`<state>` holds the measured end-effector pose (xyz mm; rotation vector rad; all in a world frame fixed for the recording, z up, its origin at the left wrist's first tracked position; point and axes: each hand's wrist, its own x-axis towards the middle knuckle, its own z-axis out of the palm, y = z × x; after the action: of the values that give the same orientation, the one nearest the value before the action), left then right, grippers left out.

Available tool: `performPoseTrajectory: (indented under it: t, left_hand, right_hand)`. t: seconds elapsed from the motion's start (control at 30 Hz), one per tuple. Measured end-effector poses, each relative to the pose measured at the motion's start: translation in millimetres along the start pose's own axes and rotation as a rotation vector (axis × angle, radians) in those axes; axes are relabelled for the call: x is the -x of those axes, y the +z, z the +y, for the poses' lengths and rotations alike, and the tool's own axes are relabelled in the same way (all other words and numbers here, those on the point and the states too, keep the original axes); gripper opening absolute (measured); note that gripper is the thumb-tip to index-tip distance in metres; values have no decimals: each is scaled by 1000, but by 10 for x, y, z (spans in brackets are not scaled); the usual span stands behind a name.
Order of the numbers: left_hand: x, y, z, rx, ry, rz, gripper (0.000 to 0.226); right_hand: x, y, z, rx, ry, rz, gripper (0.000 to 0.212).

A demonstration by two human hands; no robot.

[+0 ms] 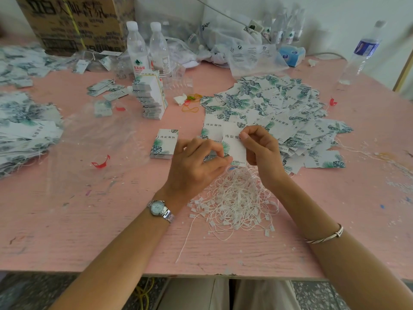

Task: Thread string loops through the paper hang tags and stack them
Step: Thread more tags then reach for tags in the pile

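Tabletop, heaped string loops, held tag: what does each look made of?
The tabletop looks like wood board painted matte pink; grain and chips show. The loops are thin white string with small pale locks, probably plastic. The tag seems stiff printed card, unbent where pinched.

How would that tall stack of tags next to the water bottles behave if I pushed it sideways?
The tall stack already leans, its bundles stepped out of line, so it would probably topple or shear apart rather than slide whole. The bundles look like separate paper packs, likely light, so a small nudge might shift them.
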<state>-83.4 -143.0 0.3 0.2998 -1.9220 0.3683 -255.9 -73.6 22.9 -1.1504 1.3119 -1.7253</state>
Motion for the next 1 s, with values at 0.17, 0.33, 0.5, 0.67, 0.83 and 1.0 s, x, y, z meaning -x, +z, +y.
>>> performPoseTrajectory:
  t: [0.17,0.33,0.5,0.67,0.83,1.0]
  left_hand:
    - [7,9,-2,57,-230,-80,47]
    - [58,45,-17,185,-586,-146,44]
    - [62,73,6,428,-810,-129,29]
    - [51,119,-26,761,-1048,-58,11]
    - [63,146,-47,834,-1086,-16,13]
    - [48,138,-16,880,-1067,-30,12]
  right_hand:
    - [-16,-29,-7,32,-35,10,16]
    - [17,-1,28,159,-122,-181,11]
    - [32,18,96,255,-150,-292,8]
    - [32,14,91,229,-146,-268,4]
    - [40,0,27,165,-140,-231,4]
    - [21,-20,3,103,-102,-64,7]
